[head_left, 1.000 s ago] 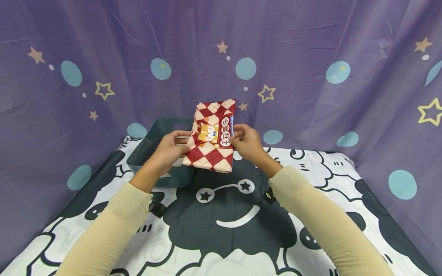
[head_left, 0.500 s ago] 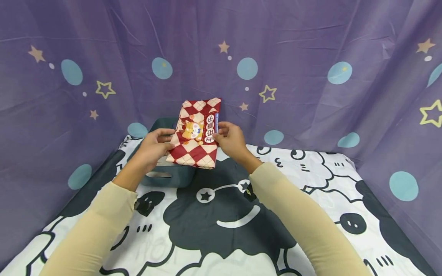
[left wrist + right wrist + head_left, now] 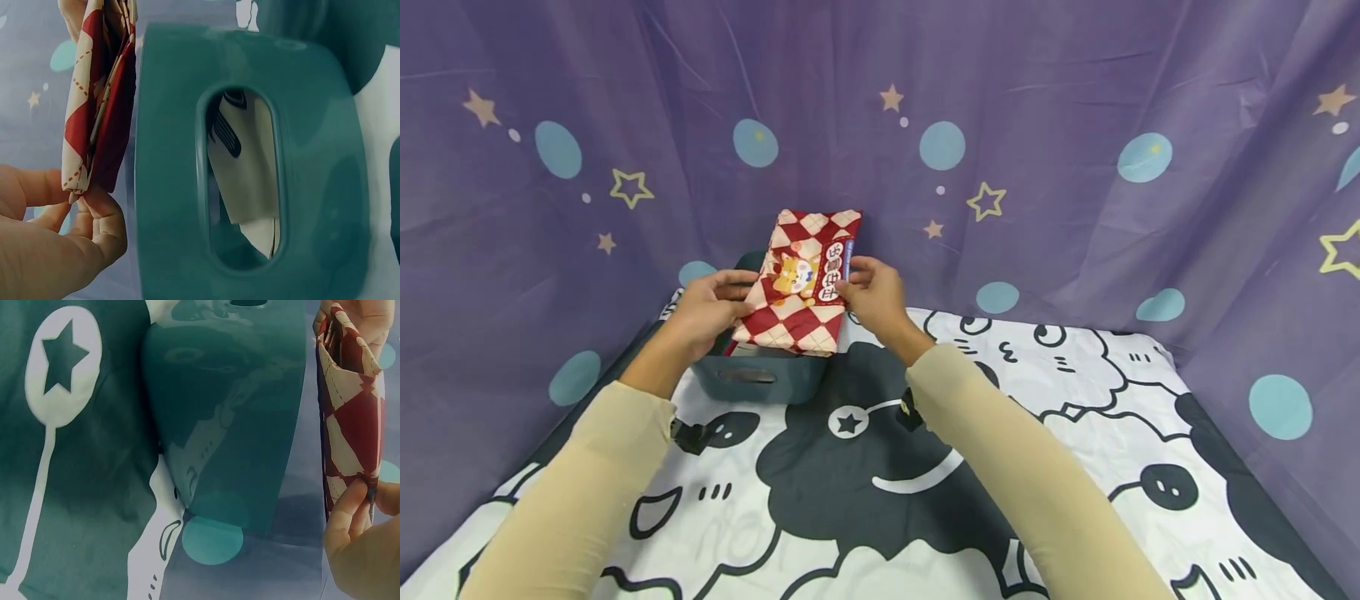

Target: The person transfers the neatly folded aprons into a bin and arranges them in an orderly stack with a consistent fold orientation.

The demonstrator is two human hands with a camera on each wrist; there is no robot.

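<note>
A folded red-and-cream checked cloth with a cartoon dog and white lettering is held up between both hands. My left hand pinches its left edge between thumb and fingers; my right hand pinches the right edge. Beneath and behind the cloth stands a dark teal plastic bin, its mouth mostly hidden by the cloth. In the left wrist view the folded fabric layers show edge-on above the bin's rim, apart from it. Through the bin's handle slot a cream item with a dark print is visible inside.
The bin stands toward the far left of a table covered by a black-and-white cartoon sheep cloth. A purple curtain with stars and blue dots hangs close behind and at both sides.
Both hands have carried the folded cloth leftward and slightly up, from the bin's right side to over the bin. Their hold on its two edges stays the same.
</note>
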